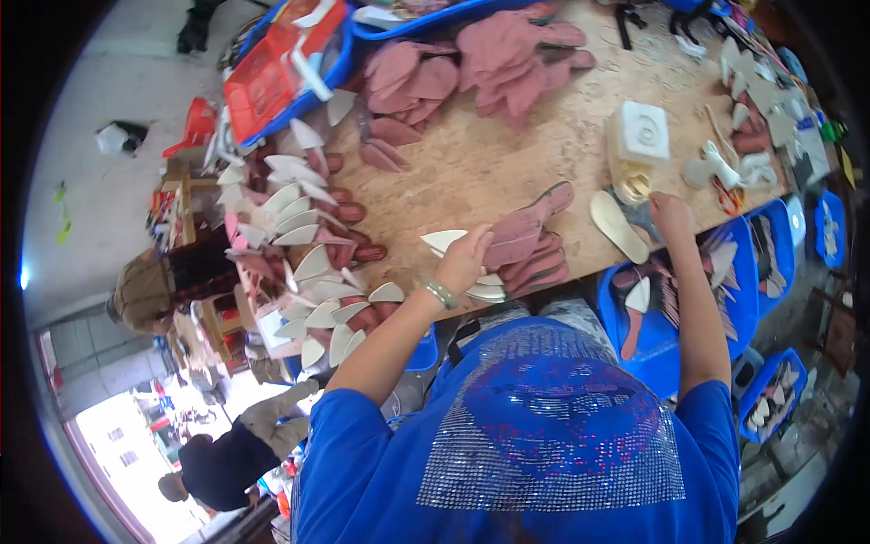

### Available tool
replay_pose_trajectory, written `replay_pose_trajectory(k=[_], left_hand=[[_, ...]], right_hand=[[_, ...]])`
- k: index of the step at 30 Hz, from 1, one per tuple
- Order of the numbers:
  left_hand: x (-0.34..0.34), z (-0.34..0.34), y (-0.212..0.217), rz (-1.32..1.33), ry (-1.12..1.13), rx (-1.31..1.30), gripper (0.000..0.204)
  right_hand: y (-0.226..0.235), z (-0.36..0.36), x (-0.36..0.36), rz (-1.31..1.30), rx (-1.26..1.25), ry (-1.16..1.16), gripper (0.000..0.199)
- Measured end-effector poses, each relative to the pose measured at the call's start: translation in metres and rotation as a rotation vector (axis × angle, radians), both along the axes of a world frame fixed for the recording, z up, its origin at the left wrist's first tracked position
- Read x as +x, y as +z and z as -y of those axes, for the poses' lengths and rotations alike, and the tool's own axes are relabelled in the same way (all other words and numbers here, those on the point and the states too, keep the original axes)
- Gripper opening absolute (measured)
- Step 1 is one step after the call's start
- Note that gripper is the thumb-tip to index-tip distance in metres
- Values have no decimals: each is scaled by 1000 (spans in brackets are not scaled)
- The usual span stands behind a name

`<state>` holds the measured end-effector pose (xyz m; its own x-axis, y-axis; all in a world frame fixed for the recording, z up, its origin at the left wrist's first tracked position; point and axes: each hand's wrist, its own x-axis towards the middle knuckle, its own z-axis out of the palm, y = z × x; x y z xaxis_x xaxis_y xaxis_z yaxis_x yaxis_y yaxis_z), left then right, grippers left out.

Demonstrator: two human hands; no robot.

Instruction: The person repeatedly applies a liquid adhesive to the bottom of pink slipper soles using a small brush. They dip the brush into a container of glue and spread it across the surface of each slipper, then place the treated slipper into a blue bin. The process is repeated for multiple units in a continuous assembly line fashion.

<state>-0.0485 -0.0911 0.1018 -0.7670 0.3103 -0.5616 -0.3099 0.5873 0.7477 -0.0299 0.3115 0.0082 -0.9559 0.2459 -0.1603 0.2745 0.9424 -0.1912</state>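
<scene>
Head view: wooden worktable (426,195) spans the scene. Left side, rows of white-and-pink pieces (304,231) overlap like shingles, probably fanned so each lifts off singly. Blue bin (612,349) sits at the near edge under the right forearm, likely for easy reach; it has more pieces inside. Pink pile (517,63) heaped loosely at the far side, likely spare stock. White-topped container (642,131) stands right of centre, yellowish stuff at its near end, seemingly parked within right-hand reach.

Pink sole (518,238) lies near the front edge, over a small pink stack (539,267), which probably props it up. Long axis diagonal: wide end lower left, toward the left hand; narrow dark-edged end points up and right. Beige sole (618,227) beside the container, slanting down-right.

Left hand (464,258) clamps the sole's wide end, presumably steadying it. Right hand (672,218) next to container, fingers curled; can't tell if gripping anything. White pointed piece (442,240) pokes out beside left fingers.
</scene>
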Motion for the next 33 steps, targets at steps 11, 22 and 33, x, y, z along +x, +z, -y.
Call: replay_pose_trajectory(k=[11,22,33], left_hand=[[54,-77,-49,409,342,424,39],[72,-100,-62,561,485,443,32],[74,-98,-69,667,576,514,29]], right_hand=[[16,7,44,-106,-92,-105,20],[35,40,142,-100,-1198,-486,23],[-8,68,133,-141,-1067,-337,24]])
